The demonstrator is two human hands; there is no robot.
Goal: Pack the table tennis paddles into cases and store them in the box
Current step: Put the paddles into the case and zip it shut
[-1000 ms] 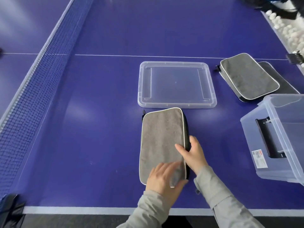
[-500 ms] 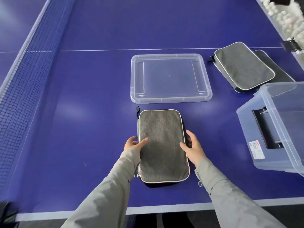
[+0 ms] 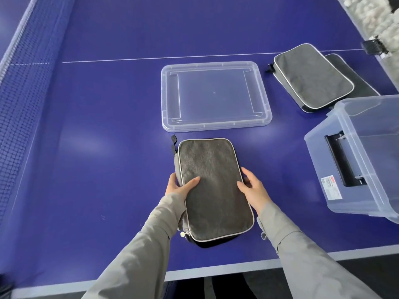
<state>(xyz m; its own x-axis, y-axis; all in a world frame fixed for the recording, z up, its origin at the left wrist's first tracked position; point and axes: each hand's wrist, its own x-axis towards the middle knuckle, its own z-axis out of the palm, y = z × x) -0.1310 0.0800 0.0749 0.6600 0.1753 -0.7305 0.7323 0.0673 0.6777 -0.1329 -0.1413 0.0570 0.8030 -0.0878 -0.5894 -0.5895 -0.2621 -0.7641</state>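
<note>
A grey zipped paddle case (image 3: pixel 212 186) with pale piping is between my hands near the table's front edge, its near end raised slightly off the surface. My left hand (image 3: pixel 179 186) grips its left edge, thumb on top. My right hand (image 3: pixel 253 188) grips its right edge, thumb on top too. The clear plastic box (image 3: pixel 367 160) stands at the right, open, with a black handle on its side. Its clear lid (image 3: pixel 216 96) lies flat beyond the case. A second grey case (image 3: pixel 313 76) lies at the far right on top of a darker case (image 3: pixel 354 80).
The blue table tennis table (image 3: pixel 97 147) has its net (image 3: pixel 23 87) running along the left. A trough of white balls (image 3: pixel 380 20) lines the far right edge, with a black clamp (image 3: pixel 373 47) on it. The table's front edge is just below my arms.
My left hand went from the case's near end to its left edge. Both hands now grip the sides and the case is turned a little and partly lifted.
</note>
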